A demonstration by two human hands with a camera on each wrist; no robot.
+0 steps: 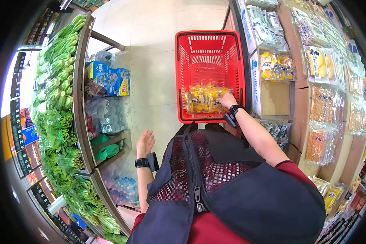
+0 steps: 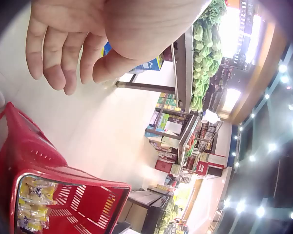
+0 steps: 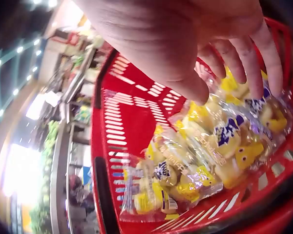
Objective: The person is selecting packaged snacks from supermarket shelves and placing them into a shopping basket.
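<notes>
Nearest the camera is a dark vest (image 1: 256, 195), partly of mesh. At far left, a price strip (image 1: 17, 122) carries white digits, too small for sure reading. Beside it, greens (image 1: 61, 97) lie along a stand (image 1: 79, 77). Under this stand sit boxes (image 1: 125, 79), one marked "50", and wrapped bottles (image 1: 107, 112). Next comes the floor (image 1: 152, 69), pale and tiled. Above its left side, the left hand (image 1: 145, 143) is stretched open, its fingers holding nothing. Further right, the red basket (image 1: 209, 32) stands on the floor, close beside the shelf (image 1: 302, 105), and takes part of the passage. Yellow packs (image 1: 205, 101) lie inside, at its near end; their blue labels bear white writing which I cannot read. The right hand (image 1: 228, 99) comes over the near right corner of the basket; its fingers extend loosely down to the packs, not curled round any. At right, the shelf holds a carton (image 1: 275, 99) and, beyond it, rows of clear bags (image 1: 323, 101) with blue print, also unreadable.
</notes>
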